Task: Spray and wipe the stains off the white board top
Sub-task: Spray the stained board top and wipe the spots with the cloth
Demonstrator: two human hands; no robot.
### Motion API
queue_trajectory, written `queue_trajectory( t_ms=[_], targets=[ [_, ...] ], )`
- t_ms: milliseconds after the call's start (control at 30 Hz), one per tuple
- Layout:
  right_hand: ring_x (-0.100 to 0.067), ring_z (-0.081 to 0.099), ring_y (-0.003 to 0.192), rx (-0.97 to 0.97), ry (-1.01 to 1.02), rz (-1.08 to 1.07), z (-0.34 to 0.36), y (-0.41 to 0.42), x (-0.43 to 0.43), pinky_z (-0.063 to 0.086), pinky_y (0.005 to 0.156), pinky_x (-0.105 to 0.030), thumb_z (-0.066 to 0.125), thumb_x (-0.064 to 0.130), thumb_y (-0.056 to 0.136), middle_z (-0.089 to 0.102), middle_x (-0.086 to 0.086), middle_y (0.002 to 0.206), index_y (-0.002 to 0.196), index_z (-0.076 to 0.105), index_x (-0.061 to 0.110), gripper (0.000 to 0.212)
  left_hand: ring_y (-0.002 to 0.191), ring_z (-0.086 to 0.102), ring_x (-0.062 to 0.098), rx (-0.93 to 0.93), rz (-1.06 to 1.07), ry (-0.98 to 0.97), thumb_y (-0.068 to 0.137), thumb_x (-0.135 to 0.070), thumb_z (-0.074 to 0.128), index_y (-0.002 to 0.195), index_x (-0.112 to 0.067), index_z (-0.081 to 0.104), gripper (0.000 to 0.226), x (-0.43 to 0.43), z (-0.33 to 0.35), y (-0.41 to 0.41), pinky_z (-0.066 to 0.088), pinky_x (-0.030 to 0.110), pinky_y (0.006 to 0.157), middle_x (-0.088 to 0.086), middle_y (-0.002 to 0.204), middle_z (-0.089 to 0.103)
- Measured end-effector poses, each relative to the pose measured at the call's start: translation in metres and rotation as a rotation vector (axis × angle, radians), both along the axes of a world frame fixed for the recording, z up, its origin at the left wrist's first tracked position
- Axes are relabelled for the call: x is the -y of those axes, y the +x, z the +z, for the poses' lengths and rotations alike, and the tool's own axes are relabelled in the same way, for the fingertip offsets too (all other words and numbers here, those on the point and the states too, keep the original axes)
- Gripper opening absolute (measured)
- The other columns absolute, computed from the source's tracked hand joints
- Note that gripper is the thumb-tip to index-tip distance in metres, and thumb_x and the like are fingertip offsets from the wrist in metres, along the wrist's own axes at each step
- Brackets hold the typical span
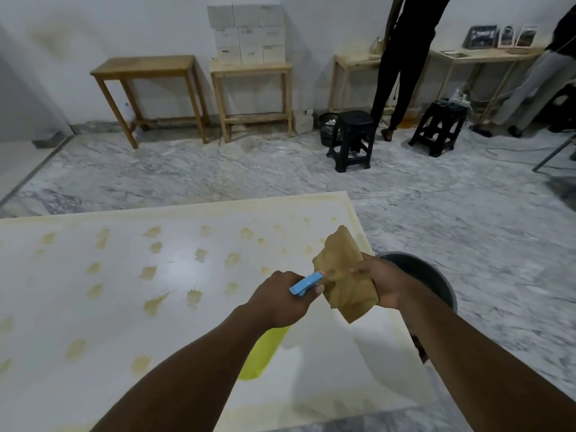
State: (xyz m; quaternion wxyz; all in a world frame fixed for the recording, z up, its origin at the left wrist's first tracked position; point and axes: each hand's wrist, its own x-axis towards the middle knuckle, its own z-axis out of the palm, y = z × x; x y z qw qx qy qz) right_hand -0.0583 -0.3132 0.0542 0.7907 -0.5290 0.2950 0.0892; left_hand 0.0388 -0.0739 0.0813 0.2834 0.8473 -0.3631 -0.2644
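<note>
A white board top (93,338) fills the lower left, dotted with several yellowish-brown stains (149,272), densest across its far half. My left hand (280,302) grips a spray bottle (261,353) with a yellow-green body and a blue trigger head, its nozzle pointing right at the cloth. My right hand (378,283) holds up a crumpled tan cloth (346,275) above the board's right edge, just in front of the nozzle.
A dark grey bucket (436,279) stands on the marble floor beyond the board's right edge, behind my right hand. Wooden tables (149,70), stacked white boxes (249,32), two black stools (353,138) and two standing people (402,57) line the far wall.
</note>
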Motion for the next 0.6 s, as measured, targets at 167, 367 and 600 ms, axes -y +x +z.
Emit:
queue_trajectory(
  t_ms=[167,367,600],
  targets=[
    [-0.041,0.062,0.117,-0.002,0.002,-0.024,-0.011,-0.004,0.02,0.052,0.096,-0.054,0.067,0.014,0.086,0.061,-0.016,0.134,0.137,0.051,0.021,0.054,0.072,0.074,0.031,0.105,-0.024,0.083,0.1,-0.064,0.052,0.078,-0.019,0.058,0.05,0.013,0.009,0.01,0.063,0.052,0.079,0.008,0.073,0.07],
    [-0.041,0.062,0.118,-0.017,-0.015,-0.07,-0.015,0.006,0.034,0.048,0.102,-0.057,0.062,0.015,0.092,0.061,-0.015,0.134,0.137,0.05,0.023,0.047,0.073,0.074,0.031,0.117,-0.019,0.125,0.1,-0.064,0.054,0.078,-0.014,0.06,0.055,0.035,0.009,0.018,0.064,0.048,0.081,0.001,0.067,0.065],
    [-0.037,0.065,0.112,-0.212,-0.181,0.146,-0.025,0.061,0.083,0.056,0.09,-0.05,0.063,0.013,0.092,0.066,-0.015,0.126,0.128,0.058,0.015,0.037,0.065,0.077,0.026,-0.011,0.032,0.113,0.102,-0.065,0.049,0.101,-0.017,0.071,0.053,0.059,0.0,0.045,0.065,0.047,0.082,0.002,0.069,0.069]
  ],
)
